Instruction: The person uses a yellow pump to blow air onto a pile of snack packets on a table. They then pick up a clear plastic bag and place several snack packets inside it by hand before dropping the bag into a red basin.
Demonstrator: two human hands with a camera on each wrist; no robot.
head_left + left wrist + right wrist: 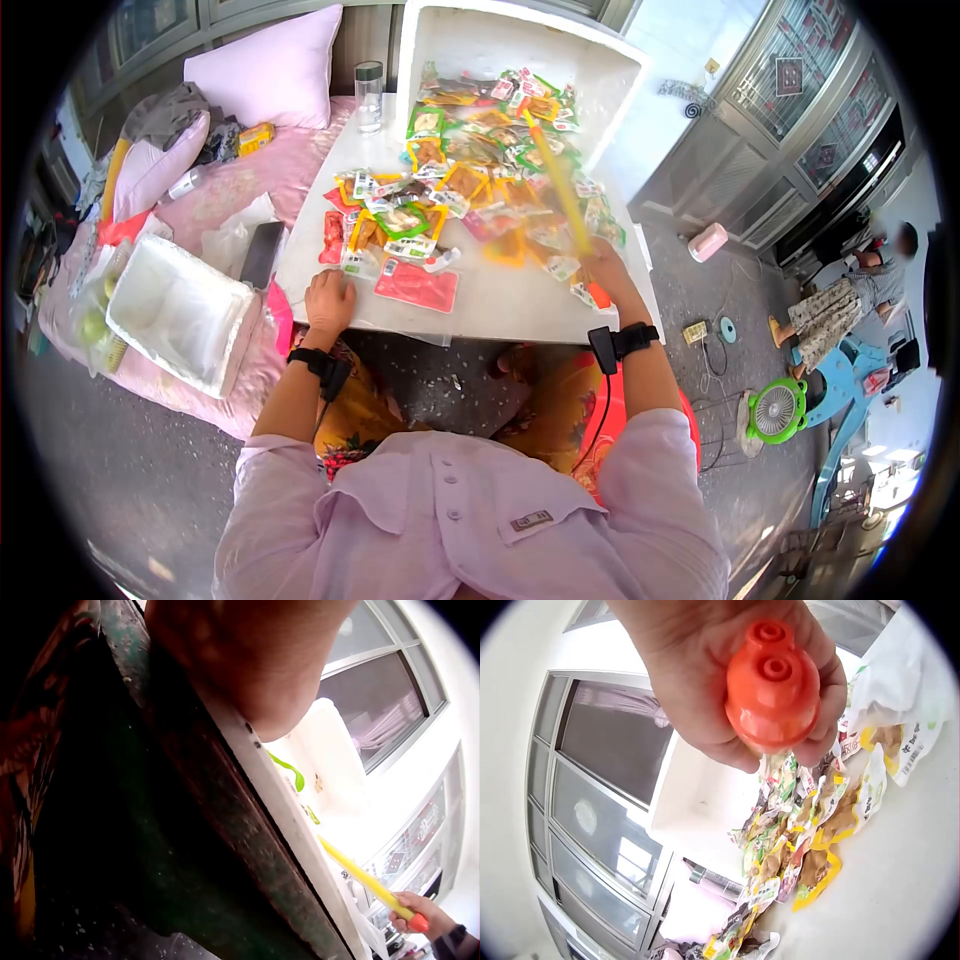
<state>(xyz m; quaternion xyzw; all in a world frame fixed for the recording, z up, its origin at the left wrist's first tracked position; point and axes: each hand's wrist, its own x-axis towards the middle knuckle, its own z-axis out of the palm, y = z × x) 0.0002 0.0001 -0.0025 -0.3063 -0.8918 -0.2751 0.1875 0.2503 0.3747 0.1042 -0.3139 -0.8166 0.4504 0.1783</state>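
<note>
My right hand [606,268] grips a long yellow stick [556,175] by its end, over the right side of the white table [350,315]. In the right wrist view, the stick's rounded orange end cap [772,697] sticks out of my curled fingers. The stick slants away over a spread of snack packets [495,185], and its lower part is blurred. Resting on the table's front left edge is my left hand [328,300], which holds nothing. Close to it lie a flat red packet [417,285] and a narrow red one [332,238].
A white foam box [610,70] lies on its side at the table's back, packets spilling from it. Beside it stands a glass bottle [369,105]. Left, a bed bears another foam box [235,320] and a phone [262,254]. A person sits far right, near a green fan [776,410].
</note>
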